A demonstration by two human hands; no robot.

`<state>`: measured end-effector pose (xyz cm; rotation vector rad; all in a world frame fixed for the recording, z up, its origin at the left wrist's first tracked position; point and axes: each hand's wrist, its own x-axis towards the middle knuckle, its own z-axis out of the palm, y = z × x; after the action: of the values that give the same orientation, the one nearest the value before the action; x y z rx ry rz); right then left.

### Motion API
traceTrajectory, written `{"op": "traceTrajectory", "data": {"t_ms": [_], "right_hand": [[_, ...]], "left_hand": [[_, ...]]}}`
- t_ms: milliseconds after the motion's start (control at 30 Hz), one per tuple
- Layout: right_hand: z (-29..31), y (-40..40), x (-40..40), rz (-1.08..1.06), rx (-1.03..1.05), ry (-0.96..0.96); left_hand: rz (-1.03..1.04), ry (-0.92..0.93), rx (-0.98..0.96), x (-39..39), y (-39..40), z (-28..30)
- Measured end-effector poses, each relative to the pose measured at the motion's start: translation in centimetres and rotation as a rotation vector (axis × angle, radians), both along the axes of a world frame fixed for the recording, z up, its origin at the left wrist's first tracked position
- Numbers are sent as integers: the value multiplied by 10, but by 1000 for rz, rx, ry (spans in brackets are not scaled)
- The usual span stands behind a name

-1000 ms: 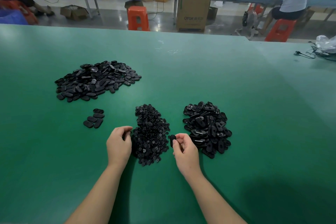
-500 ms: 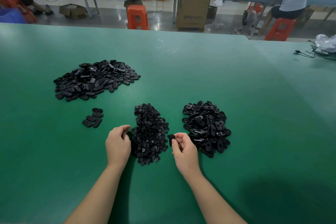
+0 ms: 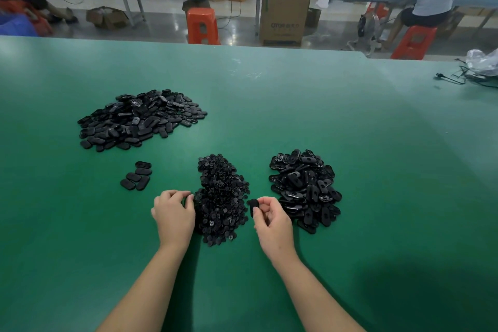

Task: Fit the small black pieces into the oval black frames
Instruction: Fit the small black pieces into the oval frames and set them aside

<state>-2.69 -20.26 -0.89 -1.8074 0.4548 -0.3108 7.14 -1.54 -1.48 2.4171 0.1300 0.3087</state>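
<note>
Nothing has shifted: your right hand (image 3: 272, 217) still pinches one oval frame (image 3: 253, 206) (unfilled, I judge), your left hand (image 3: 174, 210) curls into the small pieces (image 3: 221, 197), its grip hidden

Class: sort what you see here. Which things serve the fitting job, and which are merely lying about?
Job: pile of small pieces; pile of oval frames; frame in right hand; left hand; far pile.
Lying about: cable; plastic bag; orange stool.
</note>
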Motion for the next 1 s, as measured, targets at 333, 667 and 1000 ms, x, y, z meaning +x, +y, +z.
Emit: {"op": "traceTrajectory", "data": {"t_ms": [333,667,1000], "right_hand": [[0,-4,0,-60,125,-41],[4,-5,0,-99,190,-42],[2,-4,2,-156,306,-128]], "left_hand": [[-7,-66,-131,-3,1,7],[-50,-178,-247,-14,-2,9],[-252,266,-936,-51,-74,49]]}}
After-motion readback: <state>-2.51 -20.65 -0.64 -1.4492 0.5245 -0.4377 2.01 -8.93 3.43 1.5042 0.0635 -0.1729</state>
